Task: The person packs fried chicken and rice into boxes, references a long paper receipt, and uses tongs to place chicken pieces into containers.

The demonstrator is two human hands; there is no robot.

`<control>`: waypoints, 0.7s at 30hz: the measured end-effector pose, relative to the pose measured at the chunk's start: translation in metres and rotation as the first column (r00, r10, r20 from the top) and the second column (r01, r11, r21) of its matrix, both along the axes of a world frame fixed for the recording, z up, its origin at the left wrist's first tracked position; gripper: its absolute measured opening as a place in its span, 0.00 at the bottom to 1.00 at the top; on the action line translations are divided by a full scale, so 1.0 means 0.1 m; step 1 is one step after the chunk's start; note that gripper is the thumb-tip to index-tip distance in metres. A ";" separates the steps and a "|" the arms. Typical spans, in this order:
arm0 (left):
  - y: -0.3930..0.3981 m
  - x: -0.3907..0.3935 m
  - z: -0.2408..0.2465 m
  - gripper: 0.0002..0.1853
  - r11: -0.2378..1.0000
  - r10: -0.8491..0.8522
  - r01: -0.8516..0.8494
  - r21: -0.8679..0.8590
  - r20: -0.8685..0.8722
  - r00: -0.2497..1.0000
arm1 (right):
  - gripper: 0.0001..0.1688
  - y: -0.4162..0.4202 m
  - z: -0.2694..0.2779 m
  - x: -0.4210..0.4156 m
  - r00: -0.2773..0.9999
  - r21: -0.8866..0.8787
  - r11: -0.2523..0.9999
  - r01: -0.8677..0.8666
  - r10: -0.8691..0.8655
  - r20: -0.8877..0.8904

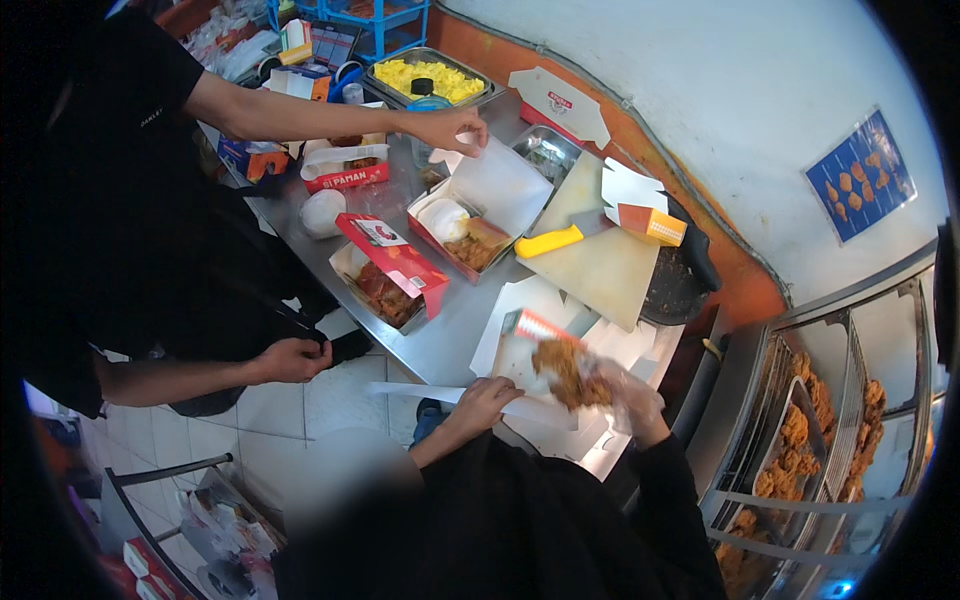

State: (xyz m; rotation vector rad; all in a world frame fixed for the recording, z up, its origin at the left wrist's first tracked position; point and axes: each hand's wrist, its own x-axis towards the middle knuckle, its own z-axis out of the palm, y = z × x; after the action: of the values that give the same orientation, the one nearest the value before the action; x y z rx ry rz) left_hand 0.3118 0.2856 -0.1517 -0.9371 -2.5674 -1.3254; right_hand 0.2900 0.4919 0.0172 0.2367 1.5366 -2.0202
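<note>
My right hand (637, 401), in a clear plastic glove, holds a piece of fried chicken (562, 371), blurred by motion. The chicken is above an open white cardboard box (517, 360) at the table's near edge. Beside it my left hand (484, 405) grips the edge of a white flap (536, 409), its fingers bent over the top. A small box with an orange patterned side (536, 326) is within the open box, partly hidden by the chicken. Just beyond lies a cutting board (600, 266) with a yellow-handled knife (551, 241) on it.
A co-worker's hand (461, 131) touches white paper over a box of rice and chicken (476, 247). Their other hand (292, 360) hangs beside the steel table (405, 349). A red box (390, 262) holds chicken. Right stands a display cabinet of fried chicken (795, 427); a black pan (679, 277) sits behind.
</note>
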 end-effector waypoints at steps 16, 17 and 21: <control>-0.23 -0.03 0.15 0.26 0.988 -0.157 0.156 0.024 0.157 0.975 | 0.24 -0.72 -0.75 -0.14 0.597 0.836 0.402 0.373 0.586 -0.548; -0.31 -0.06 0.26 0.27 0.985 -0.174 0.169 0.041 0.221 0.960 | 0.20 -0.67 -0.73 -0.14 0.653 0.832 0.408 0.377 0.520 -0.550; -0.62 -0.27 0.69 0.21 0.889 -0.232 0.034 0.456 0.385 0.893 | 0.11 -0.40 -0.80 -0.08 0.732 0.823 0.325 0.466 0.381 -0.565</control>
State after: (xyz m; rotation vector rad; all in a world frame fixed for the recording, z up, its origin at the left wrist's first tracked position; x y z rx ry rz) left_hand 0.2851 0.2232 -0.0831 -0.8161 -2.3174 -2.2596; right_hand 0.2819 0.4523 -0.0633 -0.0858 3.1725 -0.8492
